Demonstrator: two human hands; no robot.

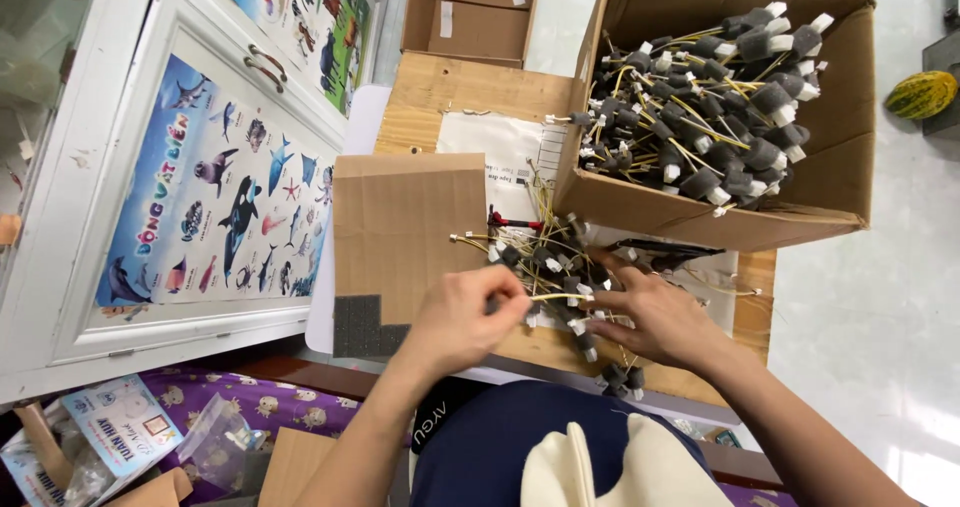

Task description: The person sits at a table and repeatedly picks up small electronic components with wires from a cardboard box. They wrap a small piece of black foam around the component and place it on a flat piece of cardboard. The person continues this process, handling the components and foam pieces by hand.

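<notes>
My left hand (468, 315) pinches one end of a thin yellow wire (558, 296) with a dark foam piece on it. My right hand (655, 312) rests fingers spread on a loose pile of similar yellow wires with black foam sleeves and white ends (555, 257), touching the wire's other end. The pile lies on a wooden board (470, 92). Behind it, a big cardboard box (700, 212) holds many more of the same foam-tipped wires (705, 107).
A flat cardboard sheet (405, 227) and a dark foam strip (362, 329) lie left of the pile. A white cabinet with sea-animal posters (215, 197) stands at left. A smaller carton (470, 12) sits behind. A green-yellow fruit (921, 94) lies on the floor, right.
</notes>
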